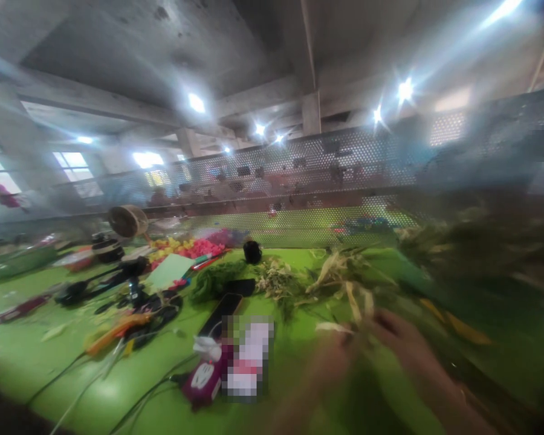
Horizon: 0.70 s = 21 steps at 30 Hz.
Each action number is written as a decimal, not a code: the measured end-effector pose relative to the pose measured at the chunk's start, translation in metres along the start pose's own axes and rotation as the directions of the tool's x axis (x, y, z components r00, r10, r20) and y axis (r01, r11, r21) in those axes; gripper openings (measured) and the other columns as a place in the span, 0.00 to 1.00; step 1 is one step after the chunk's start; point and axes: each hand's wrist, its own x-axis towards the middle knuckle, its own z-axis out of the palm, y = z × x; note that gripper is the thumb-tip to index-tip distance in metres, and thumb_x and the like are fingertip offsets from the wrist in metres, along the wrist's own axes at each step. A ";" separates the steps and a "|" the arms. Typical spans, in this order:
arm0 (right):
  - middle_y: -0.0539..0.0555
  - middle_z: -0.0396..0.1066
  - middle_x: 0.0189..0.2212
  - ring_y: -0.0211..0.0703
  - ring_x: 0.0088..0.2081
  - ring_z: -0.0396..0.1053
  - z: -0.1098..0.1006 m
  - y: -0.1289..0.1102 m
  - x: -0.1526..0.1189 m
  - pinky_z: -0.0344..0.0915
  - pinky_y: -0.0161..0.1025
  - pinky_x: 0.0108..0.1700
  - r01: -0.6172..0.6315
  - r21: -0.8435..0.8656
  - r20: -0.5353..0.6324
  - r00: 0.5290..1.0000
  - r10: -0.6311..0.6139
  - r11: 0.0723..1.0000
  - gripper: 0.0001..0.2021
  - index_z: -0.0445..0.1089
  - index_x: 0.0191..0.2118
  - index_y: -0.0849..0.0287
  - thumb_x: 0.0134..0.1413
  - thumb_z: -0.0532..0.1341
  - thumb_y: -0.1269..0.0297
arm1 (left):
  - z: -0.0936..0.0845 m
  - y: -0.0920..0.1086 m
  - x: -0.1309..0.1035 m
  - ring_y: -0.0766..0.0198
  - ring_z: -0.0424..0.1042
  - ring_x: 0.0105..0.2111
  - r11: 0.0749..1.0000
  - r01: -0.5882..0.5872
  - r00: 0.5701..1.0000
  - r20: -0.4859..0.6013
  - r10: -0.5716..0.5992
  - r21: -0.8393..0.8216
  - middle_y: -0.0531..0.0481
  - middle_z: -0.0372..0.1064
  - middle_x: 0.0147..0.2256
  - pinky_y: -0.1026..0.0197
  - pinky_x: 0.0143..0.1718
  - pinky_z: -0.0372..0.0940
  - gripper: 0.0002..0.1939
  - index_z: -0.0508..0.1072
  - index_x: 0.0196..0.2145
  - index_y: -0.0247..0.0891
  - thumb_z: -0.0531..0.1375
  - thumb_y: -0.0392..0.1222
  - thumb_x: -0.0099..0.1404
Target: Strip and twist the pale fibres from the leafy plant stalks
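Observation:
Both hands are smeared by motion at the lower right, close together over the green table (163, 368). My left hand (338, 356) is closed on a pale, leaf-like strip (330, 328). Just to its right, my right hand (396, 335) has its fingers pressed together at more pale strips (360, 302) that rise between the hands. Behind them lie a heap of dry, pale leaf pieces (276, 277) and a longer pale bundle (333, 269). The exact finger positions are blurred.
A purple pack (204, 377), a phone (222, 314) and an orange hot-glue-type tool (118, 332) with cables lie left of the hands. Pink pieces (204, 248) sit farther back, before a perforated metal panel (299, 175). A blurred leafy pile (485, 248) is at right.

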 end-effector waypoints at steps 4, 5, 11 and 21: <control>0.55 0.76 0.30 0.46 0.31 0.71 -0.004 0.010 0.005 0.65 0.39 0.35 -0.017 0.094 0.120 0.993 0.005 0.995 0.17 0.74 0.32 0.59 0.41 0.66 0.50 | -0.003 0.001 0.003 0.64 0.65 0.30 0.987 -0.007 0.999 0.043 0.000 0.163 0.48 0.70 0.30 0.63 0.34 0.59 0.19 0.75 0.38 0.35 0.57 0.54 0.60; 0.55 0.76 0.29 0.46 0.31 0.71 -0.005 0.013 0.005 0.64 0.39 0.34 -0.019 0.081 0.112 0.994 0.010 0.997 0.17 0.74 0.31 0.60 0.41 0.66 0.50 | -0.002 0.000 0.004 0.63 0.66 0.31 0.986 -0.008 0.999 0.050 -0.001 0.169 0.47 0.71 0.31 0.62 0.35 0.59 0.19 0.75 0.38 0.35 0.57 0.54 0.60; 0.52 0.72 0.21 0.44 0.24 0.69 -0.003 0.021 0.003 0.62 0.39 0.29 -0.008 -0.027 0.058 0.998 0.010 1.000 0.17 0.69 0.26 0.59 0.45 0.63 0.47 | 0.003 -0.006 0.002 0.61 0.66 0.33 0.973 0.046 0.998 0.036 -0.055 0.225 0.49 0.72 0.29 0.63 0.35 0.61 0.16 0.77 0.34 0.35 0.60 0.51 0.57; 0.48 0.70 0.20 0.40 0.25 0.68 0.001 0.021 0.002 0.60 0.34 0.28 0.077 -0.205 -0.024 0.996 -0.084 0.976 0.10 0.68 0.24 0.57 0.45 0.61 0.56 | 0.008 -0.006 -0.002 0.65 0.63 0.28 0.976 0.032 0.999 0.021 -0.037 0.215 0.50 0.69 0.25 0.65 0.30 0.58 0.15 0.77 0.32 0.36 0.60 0.50 0.56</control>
